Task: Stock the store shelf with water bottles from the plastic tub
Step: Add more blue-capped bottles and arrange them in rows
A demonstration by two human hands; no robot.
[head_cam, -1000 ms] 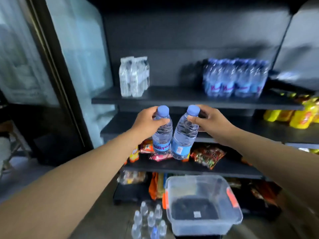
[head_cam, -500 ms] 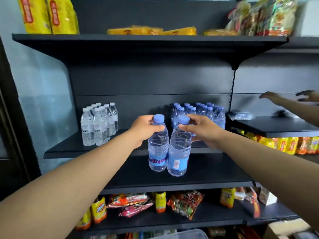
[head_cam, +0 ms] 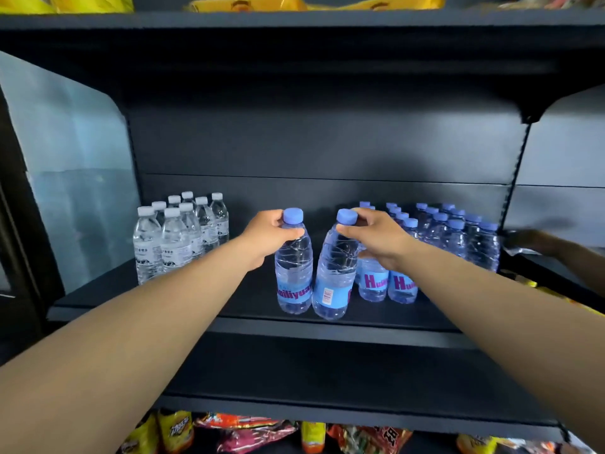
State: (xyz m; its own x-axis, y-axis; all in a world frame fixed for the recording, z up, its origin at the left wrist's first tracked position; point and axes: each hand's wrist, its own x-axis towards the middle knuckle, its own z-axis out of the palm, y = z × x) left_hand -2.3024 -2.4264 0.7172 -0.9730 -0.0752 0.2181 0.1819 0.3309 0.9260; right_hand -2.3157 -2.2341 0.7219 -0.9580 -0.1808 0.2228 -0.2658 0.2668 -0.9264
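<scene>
While both arms reach in over the dark shelf [head_cam: 248, 299], each hand holds one blue-capped water bottle by its neck and shoulder. The left hand [head_cam: 266, 239] has its fingers curled round the top of the left bottle [head_cam: 293, 273], which looks upright with its base at the shelf surface near the front edge. The right hand [head_cam: 376, 237] pinches the right bottle [head_cam: 335, 276] just under its cap; this bottle tilts, its cap leaning toward the right. The two bottles are just beside each other low down, possibly touching. Immediately right of them stands a group of blue-capped bottles [head_cam: 451, 237] in rows, reaching back to the shelf's rear panel. Well apart on the left end of the shelf stands a cluster of white-capped bottles [head_cam: 176, 237]. Snack packets [head_cam: 248, 432] lie on a lower shelf, and yellow packets [head_cam: 294, 2] sit on the shelf above. Another person's hand [head_cam: 540, 242], blurred, shows at the far right.
</scene>
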